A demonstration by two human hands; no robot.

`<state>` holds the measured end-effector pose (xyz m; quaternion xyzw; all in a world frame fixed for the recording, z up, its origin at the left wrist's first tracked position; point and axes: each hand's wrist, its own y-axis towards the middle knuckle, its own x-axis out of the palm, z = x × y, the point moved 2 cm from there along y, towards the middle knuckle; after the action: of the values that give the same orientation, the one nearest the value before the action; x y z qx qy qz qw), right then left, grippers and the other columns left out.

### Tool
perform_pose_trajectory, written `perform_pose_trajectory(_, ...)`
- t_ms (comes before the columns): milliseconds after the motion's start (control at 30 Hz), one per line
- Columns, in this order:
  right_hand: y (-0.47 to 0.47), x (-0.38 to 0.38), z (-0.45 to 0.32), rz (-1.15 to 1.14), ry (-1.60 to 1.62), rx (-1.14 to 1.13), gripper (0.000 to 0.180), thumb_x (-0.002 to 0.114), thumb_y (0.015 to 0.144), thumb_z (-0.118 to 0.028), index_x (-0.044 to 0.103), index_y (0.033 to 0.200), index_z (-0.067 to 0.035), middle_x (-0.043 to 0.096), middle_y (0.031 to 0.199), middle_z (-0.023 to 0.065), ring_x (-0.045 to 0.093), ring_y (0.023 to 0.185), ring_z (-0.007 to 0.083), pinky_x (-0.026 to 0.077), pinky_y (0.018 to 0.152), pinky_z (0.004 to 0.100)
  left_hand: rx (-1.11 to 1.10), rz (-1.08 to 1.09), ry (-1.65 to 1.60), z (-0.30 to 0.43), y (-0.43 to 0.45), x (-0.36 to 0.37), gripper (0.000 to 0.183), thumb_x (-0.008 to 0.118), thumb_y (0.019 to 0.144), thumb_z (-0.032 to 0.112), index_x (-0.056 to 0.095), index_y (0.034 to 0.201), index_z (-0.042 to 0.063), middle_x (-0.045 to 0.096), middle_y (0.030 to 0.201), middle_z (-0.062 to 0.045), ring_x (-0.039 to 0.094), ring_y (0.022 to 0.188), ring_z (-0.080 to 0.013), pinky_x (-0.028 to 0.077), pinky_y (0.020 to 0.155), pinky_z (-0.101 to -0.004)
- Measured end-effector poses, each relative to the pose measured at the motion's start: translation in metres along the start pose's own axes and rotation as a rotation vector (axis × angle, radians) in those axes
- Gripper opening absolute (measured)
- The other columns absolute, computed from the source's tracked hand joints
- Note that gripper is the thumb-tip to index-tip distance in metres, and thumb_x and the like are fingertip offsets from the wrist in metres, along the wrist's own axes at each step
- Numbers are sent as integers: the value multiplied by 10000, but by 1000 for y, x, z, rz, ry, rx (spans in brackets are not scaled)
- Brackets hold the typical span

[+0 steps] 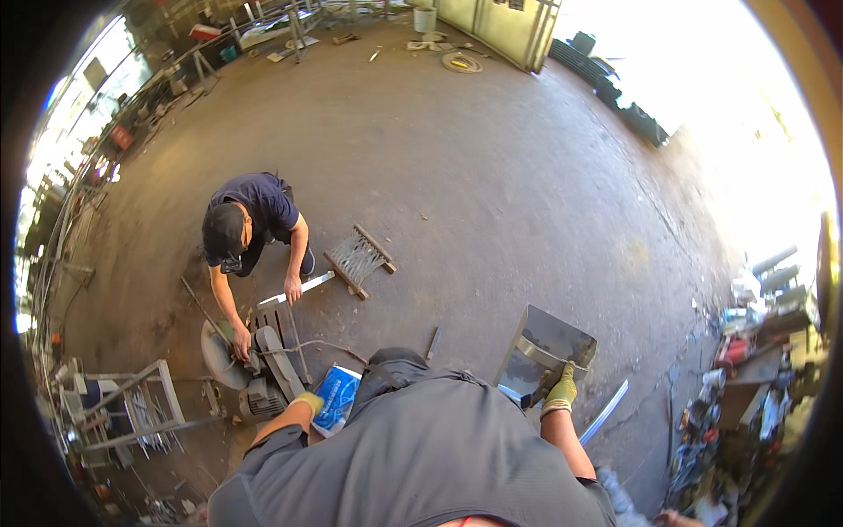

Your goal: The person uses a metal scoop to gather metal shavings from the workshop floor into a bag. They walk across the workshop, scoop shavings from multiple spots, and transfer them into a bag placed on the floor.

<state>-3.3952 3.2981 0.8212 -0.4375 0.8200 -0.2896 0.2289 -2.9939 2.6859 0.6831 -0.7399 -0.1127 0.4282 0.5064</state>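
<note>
My left hand (308,402), in a yellowish work glove, grips the edge of a blue-and-white printed packet (337,398) beside my dark trousers. The packet bears writing. On my other side, my gloved right hand (561,390) is closed on a grey metal scoop-like pan (540,329), at its near right part; the fingers are partly hidden. Left of me, a crouching co-worker (253,211) has one hand on an abrasive cut-off saw (263,369) and the other on a bright metal profile (296,290).
A low stool with a woven seat (360,260) stands beyond the profile. A cable (323,342) runs from the saw towards me. One metal strip (434,342) lies ahead; another profile (604,412) lies right. A metal frame (145,408) stands left, mixed scrap (744,388) far right.
</note>
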Motion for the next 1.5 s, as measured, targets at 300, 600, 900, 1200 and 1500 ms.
perform_pose_trajectory(300, 150, 166, -136, -56, -44, -100, 677, 848, 1006, -653, 695, 1206, -25, 746, 846, 140, 740, 632, 302, 546, 480, 406, 187, -213, 43, 127, 40, -47, 449, 558, 1121, 282, 806, 1454, 112, 721, 1553, -210, 681, 1457, -407, 561, 1194, -528)
perform_pose_trajectory(600, 236, 319, -266, 48, -285, -202, 588, 773, 1068, -643, 776, 1148, -60, 771, 829, 126, 723, 607, 278, 539, 502, 418, 402, 205, 131, 297, 264, -390, 467, 464, 1163, 278, 798, 1412, 66, 705, 1563, -222, 705, 1398, -443, 555, 1194, -560)
perform_pose_trajectory(900, 337, 518, -354, 12, -251, -170, 670, 782, 1056, -654, 734, 1275, -22, 772, 936, 131, 712, 688, 300, 567, 586, 454, 287, 504, -829, 412, 251, -771, 463, 548, 1081, 420, 788, 1296, 88, 776, 1372, -237, 713, 1294, -491, 555, 1079, -576)
perform_pose_trajectory(1200, 444, 898, -416, -311, -635, -68, 670, 780, 1056, -648, 742, 1327, -37, 790, 1001, 102, 727, 734, 293, 579, 609, 440, -167, 201, -577, 350, 374, -608, 527, 532, 1103, 416, 802, 1376, 55, 729, 1485, -275, 683, 1392, -487, 538, 1180, -550)
perform_pose_trajectory(1500, 399, 1329, -499, -781, -773, -410, 663, 791, 1041, -655, 781, 1314, -51, 816, 1088, 86, 763, 801, 260, 578, 594, 428, -439, -215, -945, 423, 338, -622, 595, 465, 1151, 443, 753, 1498, 54, 670, 1606, -259, 609, 1516, -466, 475, 1266, -524)
